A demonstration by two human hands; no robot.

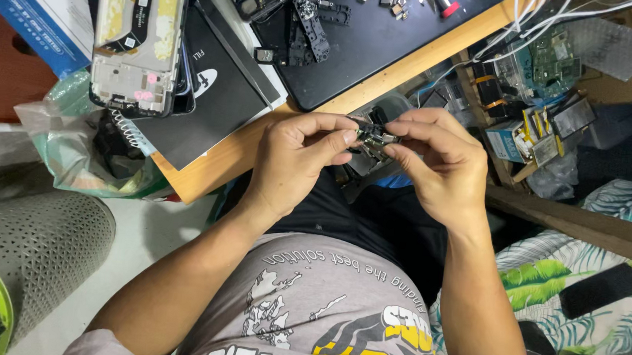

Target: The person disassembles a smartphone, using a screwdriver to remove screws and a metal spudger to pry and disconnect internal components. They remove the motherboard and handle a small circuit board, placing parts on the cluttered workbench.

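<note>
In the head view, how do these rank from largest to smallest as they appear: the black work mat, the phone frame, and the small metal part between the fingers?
1. Black work mat, though the picture edge cuts it off.
2. Phone frame, also cut off at the top.
3. Small metal part, pinched by the left hand and right hand; closer to the camera, yet clearly smallest.

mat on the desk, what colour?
Black, seen in the head view: the work mat under the loose parts on the wooden desk.
</note>
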